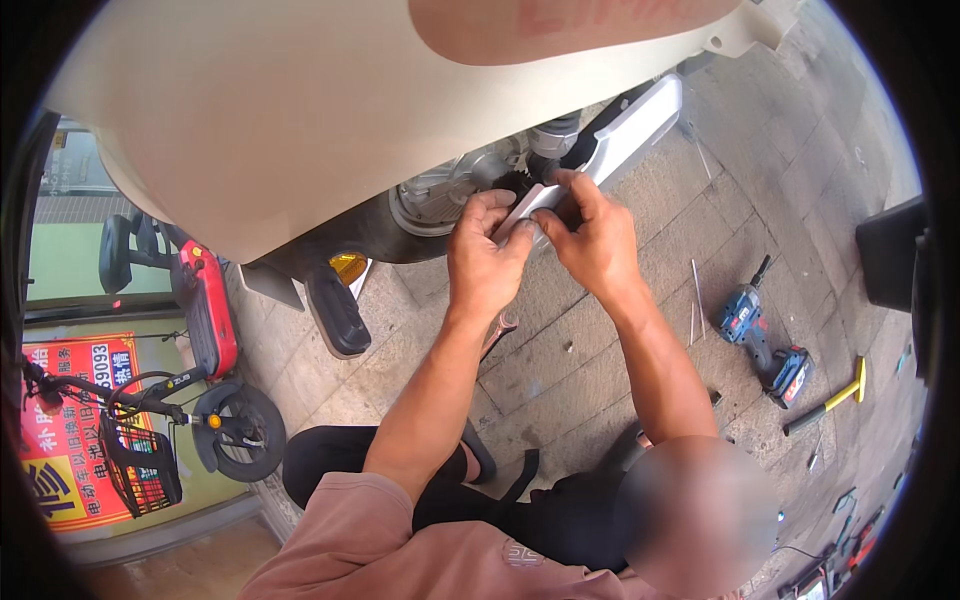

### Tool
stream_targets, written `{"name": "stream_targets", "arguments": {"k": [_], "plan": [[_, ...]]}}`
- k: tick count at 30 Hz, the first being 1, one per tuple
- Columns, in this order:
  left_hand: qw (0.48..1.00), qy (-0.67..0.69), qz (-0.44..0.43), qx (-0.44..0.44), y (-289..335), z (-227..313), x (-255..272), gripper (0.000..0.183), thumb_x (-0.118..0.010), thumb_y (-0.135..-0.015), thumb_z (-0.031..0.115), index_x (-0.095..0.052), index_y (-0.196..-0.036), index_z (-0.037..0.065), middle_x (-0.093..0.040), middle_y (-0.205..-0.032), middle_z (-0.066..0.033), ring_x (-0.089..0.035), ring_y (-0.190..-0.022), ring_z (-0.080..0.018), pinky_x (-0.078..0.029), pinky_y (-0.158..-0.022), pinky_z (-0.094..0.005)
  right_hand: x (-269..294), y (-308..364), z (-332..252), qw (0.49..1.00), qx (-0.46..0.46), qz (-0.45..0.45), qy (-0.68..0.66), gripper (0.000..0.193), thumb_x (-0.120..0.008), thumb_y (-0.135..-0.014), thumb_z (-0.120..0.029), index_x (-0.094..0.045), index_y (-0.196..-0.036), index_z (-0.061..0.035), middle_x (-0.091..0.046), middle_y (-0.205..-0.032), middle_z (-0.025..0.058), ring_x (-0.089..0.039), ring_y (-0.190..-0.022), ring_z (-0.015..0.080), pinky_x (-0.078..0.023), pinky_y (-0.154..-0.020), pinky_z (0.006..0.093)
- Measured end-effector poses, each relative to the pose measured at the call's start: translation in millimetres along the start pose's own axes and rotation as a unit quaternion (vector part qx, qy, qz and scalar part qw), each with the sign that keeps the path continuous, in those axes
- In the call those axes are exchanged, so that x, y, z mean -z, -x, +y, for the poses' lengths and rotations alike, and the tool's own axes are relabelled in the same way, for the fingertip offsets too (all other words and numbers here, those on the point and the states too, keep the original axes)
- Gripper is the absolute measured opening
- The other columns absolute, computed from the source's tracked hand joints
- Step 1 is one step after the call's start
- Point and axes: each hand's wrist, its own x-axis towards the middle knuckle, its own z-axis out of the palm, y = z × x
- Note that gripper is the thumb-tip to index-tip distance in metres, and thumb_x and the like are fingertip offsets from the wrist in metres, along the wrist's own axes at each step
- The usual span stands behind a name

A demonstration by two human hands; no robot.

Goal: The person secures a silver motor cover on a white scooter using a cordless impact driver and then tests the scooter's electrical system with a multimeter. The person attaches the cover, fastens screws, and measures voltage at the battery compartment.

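Note:
Both hands are on a long silver-white trim panel beside the wheel of a cream-bodied scooter. My left hand pinches the panel's near end between thumb and fingers. On its right side, my right hand grips the same panel, thumb toward the left hand and fingers curled over the top edge. Just beyond the hands are the metal wheel hub and a grey-and-black cylindrical part. The panel's far end slants up to the right, and the fingers hide part of its near end.
On the paving to the right lie a blue cordless impact driver, a yellow-and-black hammer and thin rods. A black bin stands at the far right. A red electric bike is on the left; a black footrest-like part juts out below the wheel.

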Motion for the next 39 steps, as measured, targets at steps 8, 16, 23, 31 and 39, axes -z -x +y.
{"name": "stream_targets", "arguments": {"k": [8,16,23,31,39], "plan": [[0.999,0.043,0.006,-0.011,-4,0,-1,0.024,-0.063,-0.082,-0.005,-0.056,-0.105,-0.007,-0.069,-0.089,-0.0096,-0.062,-0.075,-0.0088,-0.049,-0.067,-0.0219,-14,12,12,0.996,-0.004,0.054,-0.076,0.039,-0.072,-0.076,-0.009,-0.053,-0.109,-0.006,-0.065,-0.076,0.013,-0.066,-0.066,0.0309,-0.051,-0.058,0.0393],[1.0,-0.015,-0.006,0.015,-10,7,3,0.021,-0.063,-0.082,-0.005,-0.06,-0.102,-0.004,-0.068,-0.088,-0.0087,-0.062,-0.079,-0.01,-0.047,-0.07,-0.0209,-15,10,12,0.993,0.036,0.068,-0.09,0.012,-0.069,-0.075,-0.008,-0.066,-0.086,-0.0046,-0.063,-0.083,0.0106,-0.064,-0.072,0.0318,-0.051,-0.064,0.0397],[1.0,0.001,-0.013,-0.028,-12,3,3,0.019,-0.061,-0.083,-0.006,-0.059,-0.102,-0.007,-0.067,-0.09,-0.0082,-0.063,-0.076,-0.0089,-0.049,-0.068,-0.0208,-26,17,15,0.99,0.047,0.116,-0.068,0.014,-0.07,-0.075,-0.01,-0.067,-0.088,-0.0038,-0.063,-0.083,0.0114,-0.064,-0.073,0.0317,-0.052,-0.065,0.0396],[0.998,-0.024,-0.019,-0.05,-17,-3,5,0.022,-0.064,-0.083,-0.005,-0.056,-0.103,-0.009,-0.066,-0.092,-0.0119,-0.064,-0.078,-0.0119,-0.05,-0.07,-0.0213,-38,22,27,0.983,0.088,0.163,-0.007,0.015,-0.071,-0.076,-0.013,-0.066,-0.087,-0.0031,-0.062,-0.079,0.0107,-0.063,-0.069,0.032,-0.051,-0.06,0.0394],[0.999,-0.012,-0.026,-0.036,-21,-8,8,0.025,-0.066,-0.082,-0.002,-0.056,-0.104,-0.007,-0.067,-0.093,-0.0122,-0.063,-0.08,-0.0137,-0.049,-0.075,-0.0241,-39,25,25,0.985,0.065,0.156,-0.043,0.015,-0.066,-0.078,-0.018,-0.063,-0.087,-0.0073,-0.059,-0.08,0.0125,-0.062,-0.078,0.0358,-0.05,-0.068,0.0467]]}}
